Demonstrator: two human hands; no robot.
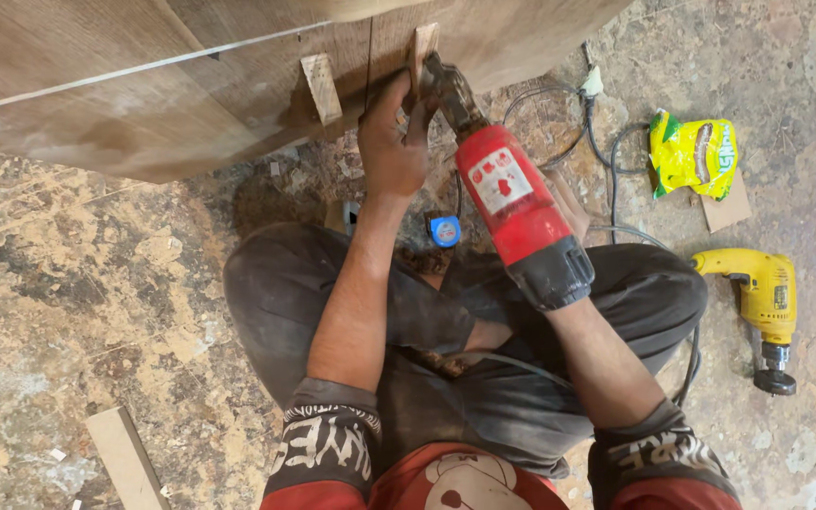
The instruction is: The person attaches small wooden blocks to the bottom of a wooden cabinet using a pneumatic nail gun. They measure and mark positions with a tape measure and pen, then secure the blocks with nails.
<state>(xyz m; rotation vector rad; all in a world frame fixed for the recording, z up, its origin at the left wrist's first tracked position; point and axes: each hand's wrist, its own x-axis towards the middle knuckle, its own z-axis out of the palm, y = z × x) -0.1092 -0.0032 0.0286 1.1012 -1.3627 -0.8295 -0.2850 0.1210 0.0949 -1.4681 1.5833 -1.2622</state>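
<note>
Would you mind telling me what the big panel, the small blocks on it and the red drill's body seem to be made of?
The panel looks like laminated board with a matt brown wood-grain face; a solid core cannot be ruled out. The small blocks seem raw pale wood, unfinished, with visible grain. The red drill, held by the right hand while the left hand steadies its tip, appears glossy moulded plastic with a dark metal nose.

Single head view, steeply downward, close over lap, floor.

Yellow-green packet on floor; drill's white label
</note>
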